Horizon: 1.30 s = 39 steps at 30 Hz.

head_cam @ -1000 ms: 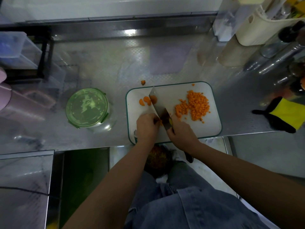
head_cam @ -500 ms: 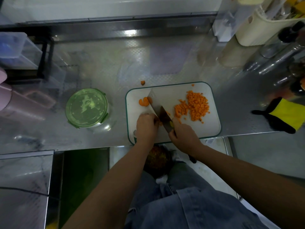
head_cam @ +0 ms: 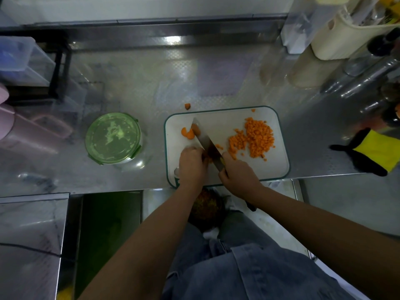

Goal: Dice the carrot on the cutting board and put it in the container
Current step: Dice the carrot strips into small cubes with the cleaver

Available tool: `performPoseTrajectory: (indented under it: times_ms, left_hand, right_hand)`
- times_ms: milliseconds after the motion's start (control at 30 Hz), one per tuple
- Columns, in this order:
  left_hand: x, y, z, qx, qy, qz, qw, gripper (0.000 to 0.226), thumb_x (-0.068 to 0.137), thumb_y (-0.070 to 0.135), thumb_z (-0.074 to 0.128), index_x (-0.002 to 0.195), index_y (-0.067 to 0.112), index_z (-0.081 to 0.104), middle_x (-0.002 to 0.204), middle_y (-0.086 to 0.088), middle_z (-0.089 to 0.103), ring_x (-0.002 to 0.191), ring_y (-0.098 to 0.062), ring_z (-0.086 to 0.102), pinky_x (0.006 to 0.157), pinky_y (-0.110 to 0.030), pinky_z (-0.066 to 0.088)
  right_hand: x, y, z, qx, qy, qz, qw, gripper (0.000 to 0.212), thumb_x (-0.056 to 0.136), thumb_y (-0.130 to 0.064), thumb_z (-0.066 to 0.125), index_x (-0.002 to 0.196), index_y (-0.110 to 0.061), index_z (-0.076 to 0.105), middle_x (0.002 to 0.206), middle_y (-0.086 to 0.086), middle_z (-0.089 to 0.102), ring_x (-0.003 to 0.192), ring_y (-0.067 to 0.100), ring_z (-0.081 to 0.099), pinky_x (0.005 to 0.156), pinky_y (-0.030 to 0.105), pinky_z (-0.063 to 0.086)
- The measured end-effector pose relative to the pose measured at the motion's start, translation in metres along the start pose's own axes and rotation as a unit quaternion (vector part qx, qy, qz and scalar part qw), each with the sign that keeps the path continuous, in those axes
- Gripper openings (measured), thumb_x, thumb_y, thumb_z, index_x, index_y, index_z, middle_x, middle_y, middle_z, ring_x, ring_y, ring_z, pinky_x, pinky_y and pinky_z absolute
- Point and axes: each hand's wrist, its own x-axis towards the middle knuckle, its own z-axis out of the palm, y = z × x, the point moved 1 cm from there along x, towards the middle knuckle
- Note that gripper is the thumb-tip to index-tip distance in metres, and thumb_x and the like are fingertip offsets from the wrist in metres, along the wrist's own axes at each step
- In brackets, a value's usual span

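A white cutting board (head_cam: 218,118) with a green rim lies on the steel counter. A heap of diced carrot (head_cam: 255,137) covers its right half. Carrot slices (head_cam: 187,133) lie at its left, beside the knife tip. My right hand (head_cam: 237,175) grips the handle of a knife (head_cam: 205,140), whose blade runs diagonally to the upper left. My left hand (head_cam: 192,162), fingers curled, holds a small carrot piece against the blade; the piece is mostly hidden. A round glass container (head_cam: 113,138) with a green lid stands left of the board.
One carrot chunk (head_cam: 187,106) lies on the counter behind the board. A yellow and black cloth (head_cam: 376,152) lies at the right. A cream utensil holder (head_cam: 337,35) and bottles stand at the back right, plastic boxes (head_cam: 19,59) at the back left.
The knife has shifted slightly left along the board, its tip now over the carrot slices. Both hands have stayed at the board's front edge.
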Motion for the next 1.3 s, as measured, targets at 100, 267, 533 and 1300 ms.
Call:
performPoseTrajectory:
  times_ms: [100, 267, 533, 1300]
  left_hand:
    - [0.0, 0.0, 0.0, -0.009, 0.003, -0.003, 1.0, 0.014, 0.086, 0.012, 0.061, 0.079, 0.002, 0.069, 0.08, -0.017, 0.062, 0.079, -0.03, 0.055, 0.065, -0.028, 0.028]
    - [0.0, 0.0, 0.006, -0.001, -0.02, 0.007, 1.0, 0.014, 0.085, 0.015, 0.063, 0.084, 0.006, 0.073, 0.085, -0.015, 0.063, 0.082, -0.028, 0.055, 0.068, -0.032, 0.036]
    - [0.006, 0.003, 0.011, -0.008, -0.022, -0.011, 1.0, 0.01, 0.083, 0.019, 0.066, 0.084, 0.012, 0.072, 0.085, -0.008, 0.069, 0.087, -0.025, 0.059, 0.074, -0.036, 0.045]
    - [0.005, 0.004, 0.011, 0.062, -0.021, 0.008, 0.998, 0.018, 0.088, 0.022, 0.058, 0.083, 0.008, 0.069, 0.086, -0.012, 0.062, 0.091, -0.027, 0.053, 0.067, -0.033, 0.034]
  right_hand:
    - [0.007, -0.003, 0.002, 0.002, 0.005, -0.001, 1.0, 0.039, 0.09, -0.012, 0.05, 0.128, -0.007, 0.041, 0.066, 0.0, 0.043, 0.051, 0.014, 0.035, 0.045, 0.028, 0.022]
    - [0.006, -0.003, 0.005, 0.035, 0.048, 0.023, 0.998, 0.049, 0.091, -0.012, 0.05, 0.138, -0.008, 0.037, 0.076, 0.007, 0.055, 0.06, 0.019, 0.046, 0.053, 0.029, 0.03]
    - [0.011, 0.003, -0.003, 0.035, 0.069, 0.036, 0.996, 0.031, 0.091, -0.013, 0.049, 0.12, -0.002, 0.044, 0.067, 0.008, 0.053, 0.054, 0.025, 0.049, 0.049, 0.035, 0.037]
    - [0.006, -0.006, 0.01, 0.081, 0.083, 0.064, 0.991, 0.046, 0.093, -0.013, 0.047, 0.137, -0.004, 0.037, 0.074, 0.005, 0.053, 0.06, 0.022, 0.05, 0.054, 0.031, 0.032]
